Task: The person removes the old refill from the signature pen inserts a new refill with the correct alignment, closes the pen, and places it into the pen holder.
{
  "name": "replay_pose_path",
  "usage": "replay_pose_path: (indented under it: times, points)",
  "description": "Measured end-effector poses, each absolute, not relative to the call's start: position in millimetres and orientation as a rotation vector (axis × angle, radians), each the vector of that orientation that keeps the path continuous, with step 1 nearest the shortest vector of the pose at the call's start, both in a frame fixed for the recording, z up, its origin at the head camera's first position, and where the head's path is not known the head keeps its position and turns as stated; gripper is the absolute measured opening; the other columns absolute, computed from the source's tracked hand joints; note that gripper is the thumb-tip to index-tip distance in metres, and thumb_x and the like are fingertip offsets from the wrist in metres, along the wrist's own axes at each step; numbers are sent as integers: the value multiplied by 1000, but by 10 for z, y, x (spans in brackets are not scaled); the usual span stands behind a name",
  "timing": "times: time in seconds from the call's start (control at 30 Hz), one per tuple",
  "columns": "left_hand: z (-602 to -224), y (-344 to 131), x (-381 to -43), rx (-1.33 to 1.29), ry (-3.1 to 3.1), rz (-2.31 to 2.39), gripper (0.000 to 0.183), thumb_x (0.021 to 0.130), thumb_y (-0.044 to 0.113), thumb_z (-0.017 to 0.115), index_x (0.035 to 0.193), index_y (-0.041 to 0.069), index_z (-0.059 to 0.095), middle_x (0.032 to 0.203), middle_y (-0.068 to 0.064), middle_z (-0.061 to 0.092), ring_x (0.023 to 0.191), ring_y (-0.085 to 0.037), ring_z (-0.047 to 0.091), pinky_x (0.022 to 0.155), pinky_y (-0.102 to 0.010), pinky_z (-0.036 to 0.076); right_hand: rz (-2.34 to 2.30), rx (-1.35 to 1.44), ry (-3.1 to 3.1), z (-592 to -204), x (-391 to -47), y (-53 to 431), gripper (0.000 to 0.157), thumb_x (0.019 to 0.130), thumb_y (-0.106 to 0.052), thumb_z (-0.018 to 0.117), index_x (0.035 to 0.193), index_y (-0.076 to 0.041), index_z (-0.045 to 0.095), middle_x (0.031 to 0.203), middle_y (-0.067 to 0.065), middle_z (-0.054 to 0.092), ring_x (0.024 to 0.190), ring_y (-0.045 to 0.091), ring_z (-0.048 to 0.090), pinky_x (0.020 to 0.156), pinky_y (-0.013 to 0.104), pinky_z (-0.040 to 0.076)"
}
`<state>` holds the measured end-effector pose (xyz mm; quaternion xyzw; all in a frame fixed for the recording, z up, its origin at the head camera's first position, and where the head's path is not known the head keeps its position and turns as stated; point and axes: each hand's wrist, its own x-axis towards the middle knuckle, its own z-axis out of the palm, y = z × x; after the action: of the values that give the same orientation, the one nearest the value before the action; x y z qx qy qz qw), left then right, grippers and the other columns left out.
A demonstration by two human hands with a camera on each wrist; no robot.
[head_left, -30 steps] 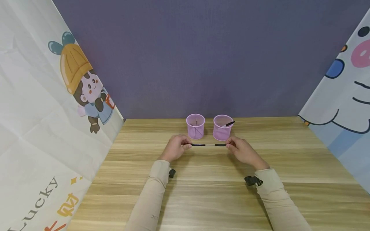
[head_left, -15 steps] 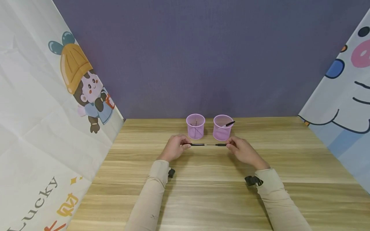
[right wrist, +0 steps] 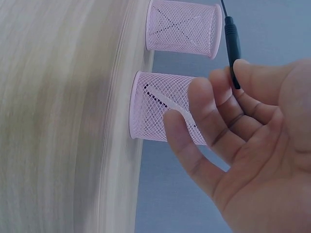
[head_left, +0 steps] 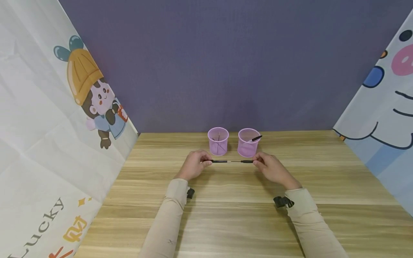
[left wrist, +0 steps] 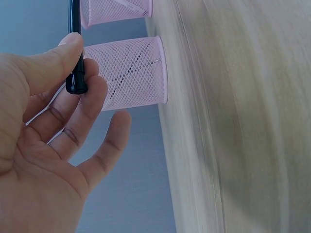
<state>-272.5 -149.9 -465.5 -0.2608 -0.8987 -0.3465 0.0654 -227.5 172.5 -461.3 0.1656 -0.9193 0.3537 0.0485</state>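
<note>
In the head view my left hand (head_left: 194, 165) pinches a slim black tube (head_left: 220, 161) between thumb and fingers. Its rounded end (left wrist: 77, 85) shows just past the fingertips in the left wrist view. Opposite, my right hand (head_left: 271, 168) pinches a black tapered handle (head_left: 247, 161) from which a thin dark rod (head_left: 236, 161) points left. Tube and rod lie almost in line, level, with a small light-coloured bit (head_left: 229, 161) where they meet; I cannot tell whether they touch. The handle's ribbed collar (right wrist: 230, 26) shows in the right wrist view. The other fingers spread loosely.
Two pink mesh cups stand just behind my hands. The left cup (head_left: 218, 147) holds thin dark sticks; the right cup (head_left: 247, 149) holds a white pen with a black cap (head_left: 256, 138). The wooden table (head_left: 232, 222) ends at a dark blue wall (head_left: 232, 71).
My left hand has shifted slightly left with the tube, and my right hand very slightly right with the handle. The tube's end and the rod stand a little farther apart.
</note>
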Motion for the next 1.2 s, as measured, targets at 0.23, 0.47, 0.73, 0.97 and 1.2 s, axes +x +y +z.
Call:
replay_pose_path:
  times: [0.23, 0.47, 0.73, 0.97, 1.2]
  points:
    - [-4642, -1508, -2722, -765, -2724, -1070, 6, 91, 13, 77, 94, 8, 75, 88, -2, 73, 81, -12, 64, 80, -33, 55, 1096, 504, -2809, -4607, -2269, 1742, 7, 103, -8, 59, 103, -6, 65, 79, 1, 59, 68, 13, 50, 61, 26, 43]
    - [-4662, -1512, -2741, -749, -2739, -1063, 6, 90, 13, 77, 94, 9, 75, 88, -1, 73, 81, -11, 63, 80, -32, 54, 1100, 503, -2809, -4594, -2261, 1739, 7, 102, -8, 59, 104, -5, 65, 80, 2, 59, 68, 13, 51, 61, 26, 44]
    - [-4679, -1505, -2738, -747, -2755, -1052, 4, 90, 12, 77, 93, 11, 76, 89, 0, 72, 80, -11, 62, 79, -30, 54, 1099, 491, -2809, -4597, -2268, 1733, 7, 102, -7, 59, 104, -5, 65, 80, 2, 59, 69, 13, 51, 62, 26, 44]
    - [-4725, -1482, -2752, -749, -2786, -1016, 4, 91, 11, 76, 95, 12, 76, 89, 0, 72, 81, -10, 63, 79, -28, 54, 1107, 492, -2814, -4607, -2271, 1738, 7, 102, -8, 59, 104, -6, 65, 81, 3, 61, 69, 14, 52, 62, 26, 45]
    - [-4749, -1448, -2739, -737, -2812, -913, 4, 91, 9, 76, 93, 12, 78, 92, -2, 75, 82, -12, 66, 79, -30, 55, 1103, 495, -2811, -4609, -2276, 1731, 7, 102, -8, 59, 104, -6, 65, 81, 2, 60, 69, 14, 51, 61, 27, 44]
